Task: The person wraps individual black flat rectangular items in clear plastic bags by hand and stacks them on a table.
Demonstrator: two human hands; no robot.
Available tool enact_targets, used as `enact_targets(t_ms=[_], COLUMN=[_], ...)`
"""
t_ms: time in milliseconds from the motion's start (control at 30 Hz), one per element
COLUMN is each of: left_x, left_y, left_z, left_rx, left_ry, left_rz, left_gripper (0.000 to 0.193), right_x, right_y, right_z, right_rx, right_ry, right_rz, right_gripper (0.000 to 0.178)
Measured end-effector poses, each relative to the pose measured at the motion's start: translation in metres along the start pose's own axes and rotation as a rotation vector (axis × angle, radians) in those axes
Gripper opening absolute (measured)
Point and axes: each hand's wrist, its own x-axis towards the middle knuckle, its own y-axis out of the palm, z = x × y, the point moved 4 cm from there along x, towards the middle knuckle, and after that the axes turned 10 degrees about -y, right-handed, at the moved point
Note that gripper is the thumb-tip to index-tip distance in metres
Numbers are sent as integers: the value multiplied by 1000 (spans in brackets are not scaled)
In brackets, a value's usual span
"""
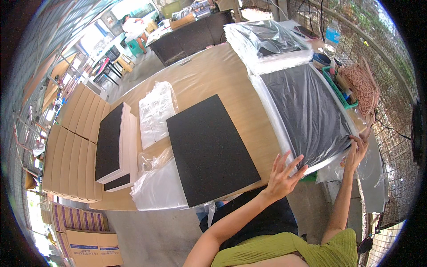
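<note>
A stack of black boards in clear plastic sleeves [307, 107] lies at the right side of the table, its near edge toward me. My left hand [284, 175] is at the near left corner of this stack, fingers spread and holding nothing. At the near right corner, my right hand [357, 150] has its fingers bent onto the edge of the plastic sleeve. A bare black board [213, 149] lies flat left of my left hand. Beside it are a pile of clear plastic sleeves [162, 184] and another white plastic pile [156, 111].
Black-topped boards [110, 142] are stacked at the left, next to rows of brown cardboard packs [71, 164]. More plastic-wrapped boards [269, 42], a water bottle [331, 38] and a green basket [336, 86] stand far right. Cartons [93, 247] sit below. Another person [134, 27] sits far back.
</note>
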Motion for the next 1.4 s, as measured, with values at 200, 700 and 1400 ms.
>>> enact_targets(t_ms=[200, 700, 1400], left_x=[3, -6, -261], left_y=[-2, -56, -433], left_z=[-2, -8, 133], left_rx=[-303, -171, 1122], left_ry=[-233, -268, -1081], left_rz=[-158, -5, -739], left_gripper=[39, 49, 14], right_x=[5, -15, -36], right_y=[20, 11, 40], right_z=[12, -68, 459], right_rx=[348, 232, 1357], right_ry=[341, 282, -718], right_rz=[-222, -206, 631], right_gripper=[23, 33, 21])
